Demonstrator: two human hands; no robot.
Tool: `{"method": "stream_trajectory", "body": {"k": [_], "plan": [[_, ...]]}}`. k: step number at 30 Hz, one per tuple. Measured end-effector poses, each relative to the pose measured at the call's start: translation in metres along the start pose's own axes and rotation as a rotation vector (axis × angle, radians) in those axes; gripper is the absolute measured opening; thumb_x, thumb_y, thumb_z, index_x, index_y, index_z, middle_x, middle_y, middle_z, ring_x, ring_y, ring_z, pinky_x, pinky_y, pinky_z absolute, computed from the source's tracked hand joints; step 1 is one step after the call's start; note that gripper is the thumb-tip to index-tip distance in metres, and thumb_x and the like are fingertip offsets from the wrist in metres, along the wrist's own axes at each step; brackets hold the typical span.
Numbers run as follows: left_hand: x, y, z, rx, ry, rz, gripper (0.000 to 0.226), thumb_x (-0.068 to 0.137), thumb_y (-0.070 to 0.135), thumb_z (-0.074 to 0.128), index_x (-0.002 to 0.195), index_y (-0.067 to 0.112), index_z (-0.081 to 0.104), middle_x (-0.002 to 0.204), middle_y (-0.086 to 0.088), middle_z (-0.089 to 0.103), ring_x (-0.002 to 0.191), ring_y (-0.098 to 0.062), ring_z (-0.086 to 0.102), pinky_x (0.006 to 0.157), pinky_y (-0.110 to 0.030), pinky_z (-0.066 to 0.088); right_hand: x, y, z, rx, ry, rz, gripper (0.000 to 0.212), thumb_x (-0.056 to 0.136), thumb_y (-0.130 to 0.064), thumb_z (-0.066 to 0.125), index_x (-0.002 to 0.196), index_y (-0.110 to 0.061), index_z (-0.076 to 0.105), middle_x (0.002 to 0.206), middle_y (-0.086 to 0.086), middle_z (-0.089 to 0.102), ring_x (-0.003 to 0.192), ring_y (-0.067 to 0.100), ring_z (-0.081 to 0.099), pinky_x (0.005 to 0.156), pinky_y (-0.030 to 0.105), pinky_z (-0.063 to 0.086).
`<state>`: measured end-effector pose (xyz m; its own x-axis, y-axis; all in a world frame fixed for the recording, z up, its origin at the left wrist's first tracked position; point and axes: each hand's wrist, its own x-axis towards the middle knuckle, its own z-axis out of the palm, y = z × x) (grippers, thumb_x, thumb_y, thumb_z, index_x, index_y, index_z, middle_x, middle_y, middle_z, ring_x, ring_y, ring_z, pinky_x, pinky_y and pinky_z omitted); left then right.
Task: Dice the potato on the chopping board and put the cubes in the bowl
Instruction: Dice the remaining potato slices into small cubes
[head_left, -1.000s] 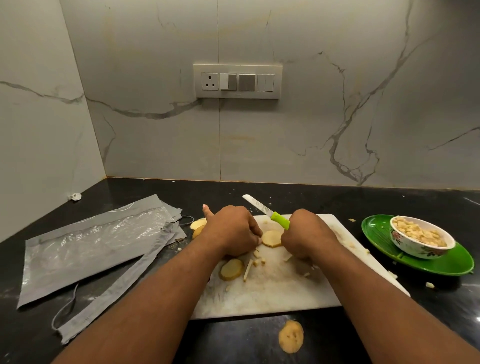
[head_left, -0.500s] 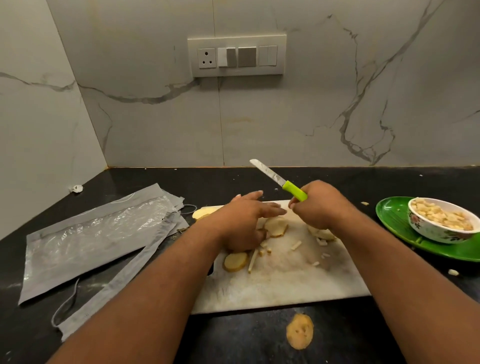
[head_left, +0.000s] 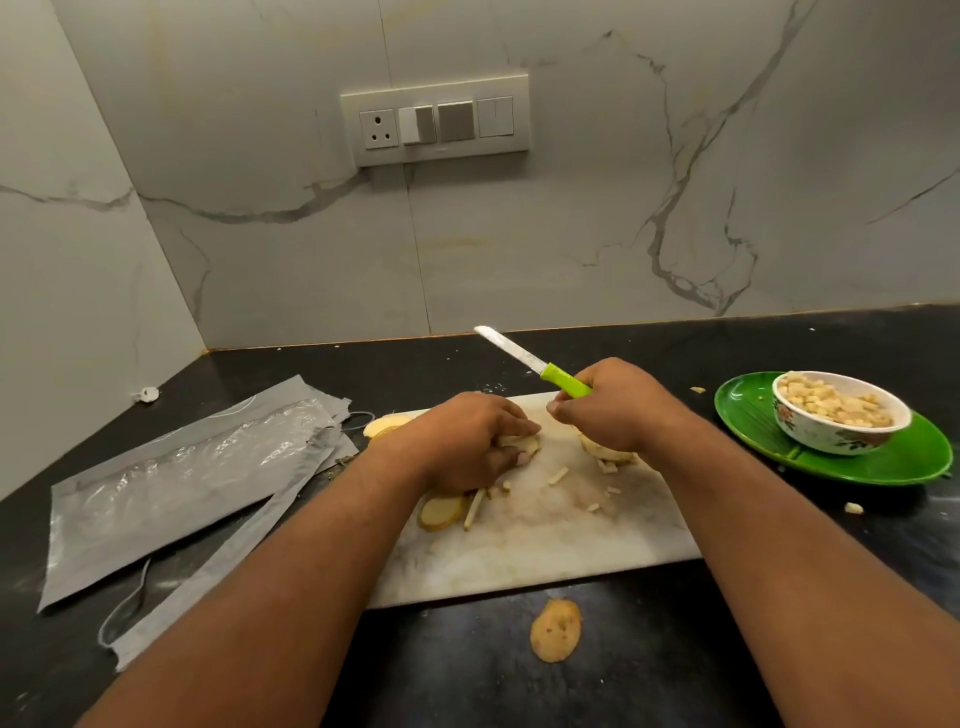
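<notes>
The chopping board (head_left: 545, 551), a pale marble slab, lies at the centre of the black countertop (head_left: 467, 675). The left hand (head_left: 462, 447) rests on the board's 10 o'clock area, fingers curled round a potato slice (head_left: 522, 444) that it pins against the board. The right hand (head_left: 618, 405), at the board's 1 o'clock edge, is clenched on the green handle of the knife (head_left: 535, 364); the blade is clear of the board and points toward 10 o'clock, tip raised above the countertop. A potato piece (head_left: 605, 453) lies under the right wrist, partly hidden. A round slice (head_left: 440, 512) lies at 6 o'clock of the left hand, with cut strips (head_left: 475, 506) just beside it and more scattered across the board. The bowl (head_left: 839, 415), filled with potato cubes, stands on a green plate (head_left: 883, 457) at 3 o'clock of the board, well apart from it. A peel piece (head_left: 555, 630) lies on the countertop at 6 o'clock of the board. Grey plastic bags (head_left: 176, 483) lie at 9 o'clock. A switch panel (head_left: 435, 120) is mounted on the wall at 12 o'clock.
</notes>
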<state>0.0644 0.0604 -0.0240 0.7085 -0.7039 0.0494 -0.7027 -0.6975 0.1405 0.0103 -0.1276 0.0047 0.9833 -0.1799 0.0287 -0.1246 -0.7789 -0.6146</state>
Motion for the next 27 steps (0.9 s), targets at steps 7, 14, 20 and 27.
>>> {"method": "stream_trajectory", "body": {"k": [7,14,20,27], "plan": [[-0.004,-0.001,0.004,0.025,0.105,-0.144,0.070,0.093,0.058,0.065,0.156,0.035,0.044,0.154,0.016,0.048,0.145,-0.013,0.028,0.118,-0.041,0.034,-0.006,-0.006,-0.006,-0.093,-0.013,0.007,0.020,0.097,-0.026,0.059,0.108,-0.013,0.068,0.093,0.009,0.065,0.087,0.023,0.062,0.079,0.039,0.054],[-0.002,-0.011,0.002,-0.017,0.047,-0.172,0.048,0.092,0.060,0.065,0.136,0.040,0.066,0.140,0.021,0.061,0.132,-0.008,0.049,0.110,-0.039,0.045,-0.027,-0.023,-0.003,-0.312,-0.140,-0.001,0.049,0.094,-0.011,0.052,0.143,-0.014,0.050,0.136,0.010,0.057,0.117,0.028,0.057,0.101,0.040,0.050],[-0.003,-0.002,0.003,-0.089,0.069,-0.221,0.048,0.090,0.062,0.067,0.131,0.038,0.070,0.134,0.017,0.067,0.119,-0.009,0.060,0.104,-0.038,0.052,-0.063,-0.031,-0.017,-0.479,-0.025,-0.069,0.060,0.096,-0.014,0.056,0.151,-0.031,0.041,0.146,0.001,0.052,0.126,0.023,0.052,0.098,0.035,0.047],[-0.006,0.008,0.004,-0.068,0.113,-0.244,0.040,0.094,0.055,0.067,0.129,0.036,0.071,0.135,0.013,0.068,0.117,-0.011,0.061,0.098,-0.030,0.050,-0.083,-0.023,0.010,-0.474,0.095,-0.060,0.058,0.094,-0.022,0.056,0.149,-0.036,0.044,0.131,-0.003,0.061,0.108,0.016,0.058,0.089,0.032,0.052]]}}
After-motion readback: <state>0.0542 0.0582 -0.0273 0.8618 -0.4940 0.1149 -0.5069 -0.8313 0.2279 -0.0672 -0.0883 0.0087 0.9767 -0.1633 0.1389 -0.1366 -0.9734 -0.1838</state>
